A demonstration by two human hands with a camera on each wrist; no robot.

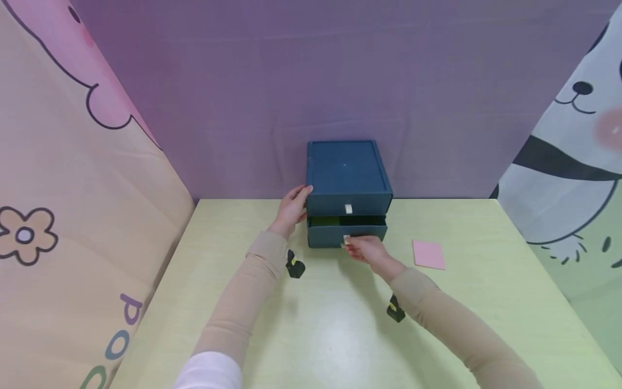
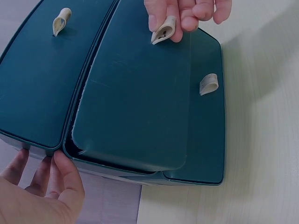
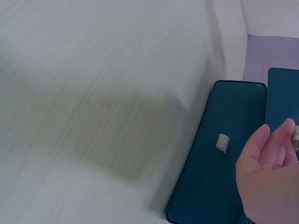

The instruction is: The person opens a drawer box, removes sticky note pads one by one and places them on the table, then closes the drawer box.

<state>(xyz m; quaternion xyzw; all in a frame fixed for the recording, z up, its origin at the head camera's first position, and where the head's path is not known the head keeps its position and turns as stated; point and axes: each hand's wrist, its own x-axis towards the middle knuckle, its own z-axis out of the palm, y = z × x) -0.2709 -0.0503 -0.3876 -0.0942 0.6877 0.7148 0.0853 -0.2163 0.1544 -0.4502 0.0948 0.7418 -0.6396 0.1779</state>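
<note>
A dark blue drawer cabinet [image 1: 342, 167] stands against the purple backdrop. Its middle drawer [image 2: 133, 93] is partly pulled out, while the top drawer [image 2: 51, 70] and bottom drawer [image 2: 205, 130] look closed. Something green [image 1: 324, 221] shows inside the pulled-out drawer; its kind cannot be made out. My right hand [image 1: 369, 251] pinches that drawer's pale loop pull [image 2: 164, 31] between thumb and fingers. At the cabinet's left side, my left hand [image 1: 291, 208] rests its fingertips on the wall near the top drawer, thumb by the front edge.
A pink square of paper [image 1: 428, 254], like a sticky note, lies on the pale wooden table [image 1: 330, 324] right of the cabinet. Small black pieces with yellow marks [image 1: 295, 266] show beside both wrists. Printed cloths hang at left and right.
</note>
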